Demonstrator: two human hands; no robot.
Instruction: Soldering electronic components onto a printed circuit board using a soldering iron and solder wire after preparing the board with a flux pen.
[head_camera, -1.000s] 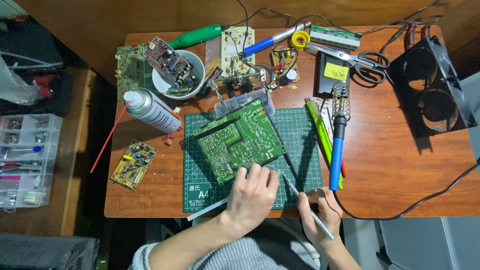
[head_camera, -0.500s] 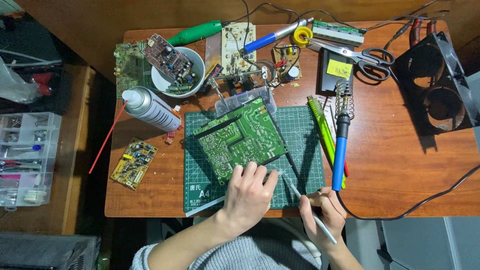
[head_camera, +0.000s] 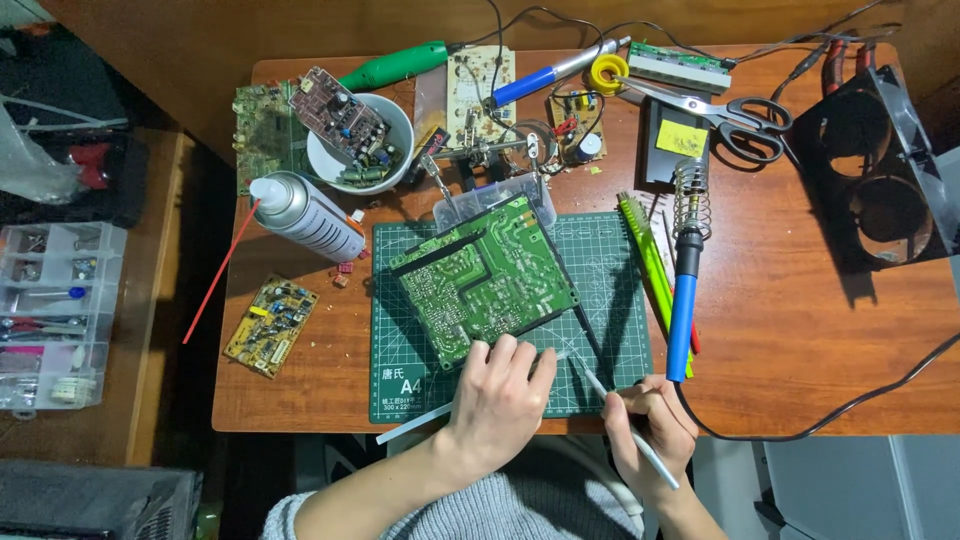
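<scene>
A wooden worktop (head_camera: 800, 330) seen from above, crowded with electronics gear; at its near edge the left hand (head_camera: 497, 400) lies flat on a green cutting mat (head_camera: 610, 300), fingers pressing the near corner of a large green circuit board (head_camera: 487, 280) that sits tilted on the mat; just beside it, the right hand (head_camera: 648, 428) is closed around a thin grey tool (head_camera: 628, 428) like a pen, its tip aimed at the board's near edge; right of the mat, a blue-handled soldering iron (head_camera: 683, 310) rests in a coiled stand, green pens (head_camera: 648, 268) alongside; near the left edge lie a small yellow circuit board (head_camera: 270, 326) and a white spray can (head_camera: 305, 216) with a red straw; towards the far edge stand a white bowl (head_camera: 358, 150) with a board across it, a clear plastic box (head_camera: 490, 195), scissors (head_camera: 730, 112) and a yellow solder reel (head_camera: 607, 73); at the far right corner is a black double fan (head_camera: 880, 170).
</scene>
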